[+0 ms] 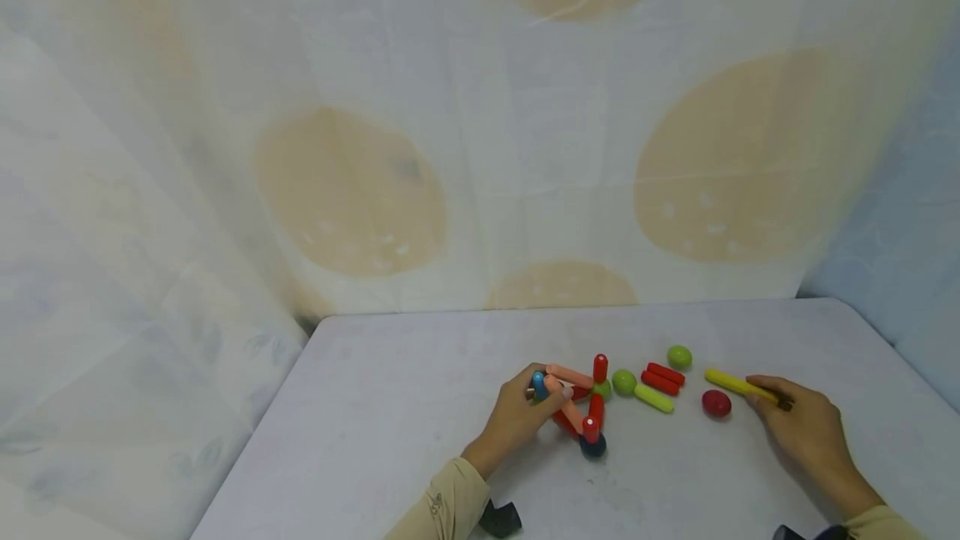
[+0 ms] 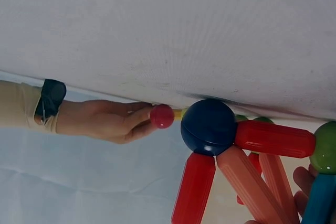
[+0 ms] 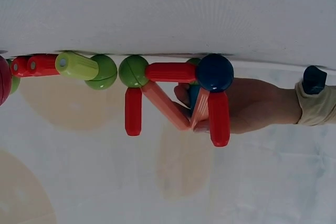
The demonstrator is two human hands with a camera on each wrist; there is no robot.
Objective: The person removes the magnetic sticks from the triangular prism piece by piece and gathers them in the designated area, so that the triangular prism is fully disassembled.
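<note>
On the table (image 1: 390, 407) in front of you, the rod-and-ball frame (image 1: 577, 407) stands left of centre, with your left hand (image 1: 517, 417) at its left side. To its right lie loose rods (image 1: 660, 379) and balls (image 1: 679, 357). Further right, your right hand (image 1: 806, 423) rests on a single rod (image 1: 731, 383), with one ball (image 1: 716, 402) just before it.

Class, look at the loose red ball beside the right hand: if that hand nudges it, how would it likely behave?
The red ball is round and lies free on the flat table, so it would probably roll. It looks smooth and glossy, perhaps slippery for the right hand. It appears rigid, not squashy.
</note>
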